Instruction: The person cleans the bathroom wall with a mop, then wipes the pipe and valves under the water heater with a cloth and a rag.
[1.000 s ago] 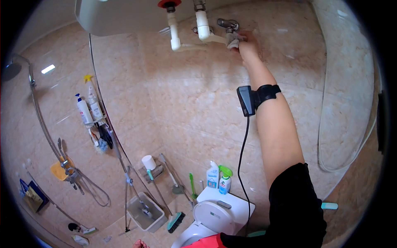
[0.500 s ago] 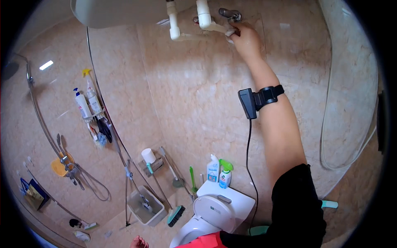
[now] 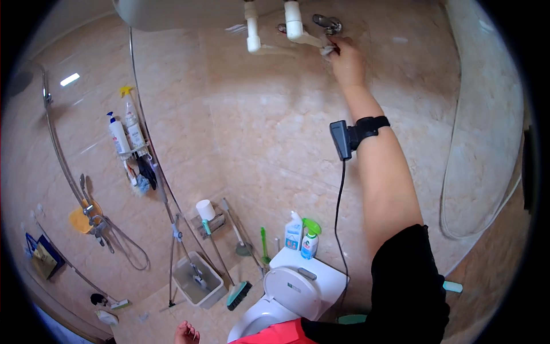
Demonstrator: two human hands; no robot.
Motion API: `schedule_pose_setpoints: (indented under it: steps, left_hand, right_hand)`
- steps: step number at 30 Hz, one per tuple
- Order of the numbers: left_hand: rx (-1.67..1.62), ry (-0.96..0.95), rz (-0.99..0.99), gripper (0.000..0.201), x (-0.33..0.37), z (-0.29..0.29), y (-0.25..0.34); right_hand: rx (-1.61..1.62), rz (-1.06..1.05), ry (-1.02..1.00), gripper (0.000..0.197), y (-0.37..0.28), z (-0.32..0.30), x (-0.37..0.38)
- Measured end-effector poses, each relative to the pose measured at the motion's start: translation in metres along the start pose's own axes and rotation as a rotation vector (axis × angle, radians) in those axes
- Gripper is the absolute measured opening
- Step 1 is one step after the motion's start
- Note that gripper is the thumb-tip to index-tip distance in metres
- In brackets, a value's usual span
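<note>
My right hand (image 3: 349, 62) reaches up to the wall under the white basin (image 3: 177, 14). Its fingers are pinched round a small crumpled white wipe (image 3: 327, 51), perhaps tissue or cloth. The wipe is by the end of the white drain pipe (image 3: 294, 26), just below a metal valve (image 3: 327, 23) on the tiled wall. The fingers hide part of the wipe. Low at the bottom edge, my left hand (image 3: 186, 333) hangs over the floor with its fingers loosely bent and a little apart. Nothing shows in it.
Below stands a toilet (image 3: 292, 289) with two cleaner bottles (image 3: 301, 238) on its tank. Left of it are a brush (image 3: 239, 295), a grey bin (image 3: 200, 284) and poles. A black cable (image 3: 339, 212) hangs from my right wrist. A wall shelf (image 3: 134, 152) holds bottles.
The view has shifted slightly, so the pipes and valve sit a little further right. My right hand stays by the pipe and valve with the wipe. More of my left hand shows.
</note>
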State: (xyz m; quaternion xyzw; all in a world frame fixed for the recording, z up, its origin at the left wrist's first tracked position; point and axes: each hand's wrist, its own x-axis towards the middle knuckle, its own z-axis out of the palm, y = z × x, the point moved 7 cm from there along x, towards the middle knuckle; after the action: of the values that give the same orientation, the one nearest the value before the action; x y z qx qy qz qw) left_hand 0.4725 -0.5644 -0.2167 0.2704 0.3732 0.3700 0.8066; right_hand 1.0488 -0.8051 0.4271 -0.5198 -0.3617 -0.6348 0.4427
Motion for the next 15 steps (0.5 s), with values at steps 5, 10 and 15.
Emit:
schedule_pose_setpoints:
  steps: [5,10,15]
  left_hand:
    - [-0.016,0.079,-0.021,0.022,-0.001,-0.044,-0.015]
    - [-0.013,-0.004,0.044,0.021,-0.019,-0.013,0.002]
    - [-0.016,0.006,-0.047,0.026,0.022,-0.020,-0.002]
  right_hand:
    - [-0.053,-0.083,0.043,0.026,-0.036,-0.008,0.002]
    - [0.073,-0.128,0.125,0.024,-0.086,-0.020,-0.008]
    - [0.668,0.366,0.226,0.020,-0.022,-0.011,-0.032]
